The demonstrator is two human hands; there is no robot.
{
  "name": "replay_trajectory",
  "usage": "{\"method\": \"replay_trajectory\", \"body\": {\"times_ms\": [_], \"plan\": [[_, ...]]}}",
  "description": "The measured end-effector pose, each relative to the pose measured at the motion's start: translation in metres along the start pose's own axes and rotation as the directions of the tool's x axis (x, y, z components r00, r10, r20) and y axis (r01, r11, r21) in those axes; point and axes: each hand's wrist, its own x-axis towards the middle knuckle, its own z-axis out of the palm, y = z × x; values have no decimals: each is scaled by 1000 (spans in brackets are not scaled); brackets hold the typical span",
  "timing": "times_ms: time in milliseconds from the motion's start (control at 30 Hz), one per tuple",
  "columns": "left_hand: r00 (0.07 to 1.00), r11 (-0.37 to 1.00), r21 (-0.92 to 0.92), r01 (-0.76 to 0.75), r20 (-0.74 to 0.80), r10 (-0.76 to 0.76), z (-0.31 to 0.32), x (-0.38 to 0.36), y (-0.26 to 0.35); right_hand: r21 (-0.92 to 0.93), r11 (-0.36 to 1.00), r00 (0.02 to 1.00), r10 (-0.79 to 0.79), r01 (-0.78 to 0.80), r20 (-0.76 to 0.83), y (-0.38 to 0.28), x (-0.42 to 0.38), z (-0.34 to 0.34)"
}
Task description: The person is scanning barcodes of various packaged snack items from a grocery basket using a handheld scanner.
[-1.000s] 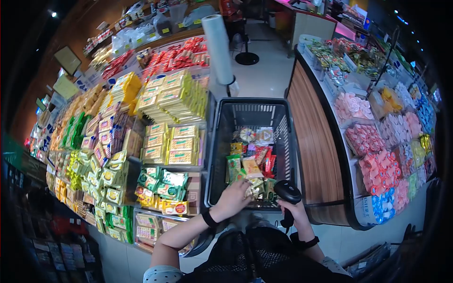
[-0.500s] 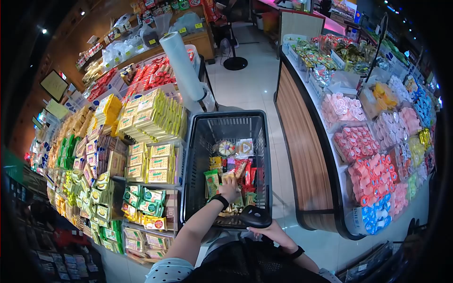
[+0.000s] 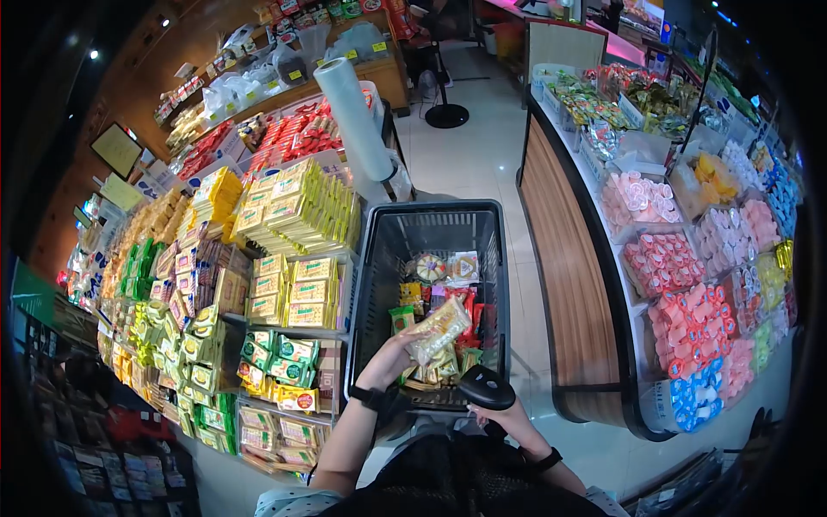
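Note:
My left hand (image 3: 393, 358) grips a pale snack packet (image 3: 441, 329) in a shiny clear wrapper, raised above the black shopping basket (image 3: 369, 284). My right hand (image 3: 510, 420) is closed round a black handheld device with a rounded head, which looks like a barcode scanner (image 3: 488, 388), at the basket's near right corner. Inside the basket are red packets (image 3: 466, 308), a green packet (image 3: 401, 320), round items in clear packs (image 3: 430, 267) and several pale packets (image 3: 437, 369). The fingers of my right hand are partly hidden under the device.
Left of the basket stands a display of yellow cracker packs (image 3: 310, 293) and green snack packets (image 3: 293, 362). A roll of clear plastic bags (image 3: 353, 116) rises behind it. On the right is a wood-panelled counter (image 3: 573, 284) with tubs of wrapped sweets (image 3: 689, 323).
My left hand has come up out of the basket with the snack packet. The scanner has shifted slightly right and up in view, while the whole scene has moved right.

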Motion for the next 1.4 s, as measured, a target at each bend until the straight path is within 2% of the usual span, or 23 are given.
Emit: {"method": "replay_trajectory", "body": {"times_ms": [33, 233, 333, 433, 467, 500, 533, 567, 633, 733, 800, 900, 933, 1000, 1033, 1100, 1133, 1167, 1200, 1267, 1300, 1367, 1400], "plan": [[997, 1000, -1, -1, 79, 1, -8, -3, -7, -3, 1000, 1000, -9, 9, -15, 3, 0, 2], [998, 1000, -17, -6, 57, 7, -12, -47, -34, -92, 995, 999, -48, 46, -19, 20, -3, 16], [999, 1000, -23, -20, 26, 21, -15, -72, -38, -59, 997, 998, -57, 55, -30, 25, -7, 26], [997, 996, -70, -46, 53, 50, -24, -100, -46, -120, 992, 992, -49, 35, -116, 35, -18, 31], [997, 992, -118, -53, 42, 58, -26, -112, -50, -154, 988, 987, 1, -26, -159, 43, -19, 30], [995, 982, -169, -86, 35, 93, -31, -118, -58, -187, 982, 980, -18, -19, -197, 46, -22, 34], [991, 969, -217, -120, 28, 129, -37, -123, -64, -116, 993, 989, -33, 16, -145, 51, -22, 32], [990, 968, -208, -140, 0, 143, -40, -133, -66, -180, 984, 976, -48, 9, -212, 48, -29, 43], [971, 946, -220, -238, -62, 230, -48, -152, -72, -208, 977, 977, -88, 46, -193, 53, -32, 44], [881, 894, -89, -439, -238, 409, -60, -192, -67, -197, 977, 985, -104, 75, -140, 63, -30, 33], [820, 833, -128, -539, -305, 484, -71, -227, -59, -154, 988, 987, -39, 16, -153, 42, -46, 66], [690, 748, -74, -659, -454, 563, -95, -275, -51, 21, 987, 956, 160, -160, -247, 6, -78, 118], [628, 726, -18, -688, -517, 582, -103, -290, -51, 19, 986, 957, 163, -164, -239, 10, -76, 112], [448, 602, 46, -797, -623, 641, -126, -317, -55, 50, 959, 923, 282, -278, -262, 16, -70, 103], [325, 480, 40, -876, -687, 650, -133, -330, -56, 55, 951, 897, 305, -304, -319, 14, -70, 109], [157, 358, 129, -925, -727, 668, -138, -361, -45, 69, 953, 887, 301, -296, -351, 23, -65, 105], [67, 325, 180, -928, -780, 622, -161, -367, -50, 79, 954, 872, 298, -290, -388, 28, -63, 100], [-15, 317, 264, -911, -790, 614, -169, -385, -42, 25, 971, 885, 229, -240, -406, 36, -57, 96], [-147, 227, 330, -916, -803, 577, -178, -391, -29, 34, 974, 884, 219, -225, -414, 47, -50, 79], [-215, 190, 346, -919, -842, 495, -193, -417, -8, 71, 966, 930, 260, -250, -259, 65, -37, 50], [-268, 147, 380, -913, -832, 485, -217, -425, -3, 82, 970, 931, 243, -229, -274, 52, -44, 76], [-460, 280, 588, -759, -789, 408, -237, -439, 15, -144, 988, 923, -106, 56, -369, 1, -68, 166], [-514, 247, 635, -732, -752, 412, -244, -440, 31, -135, 987, 907, -136, 88, -399, -9, -69, 182]]}}
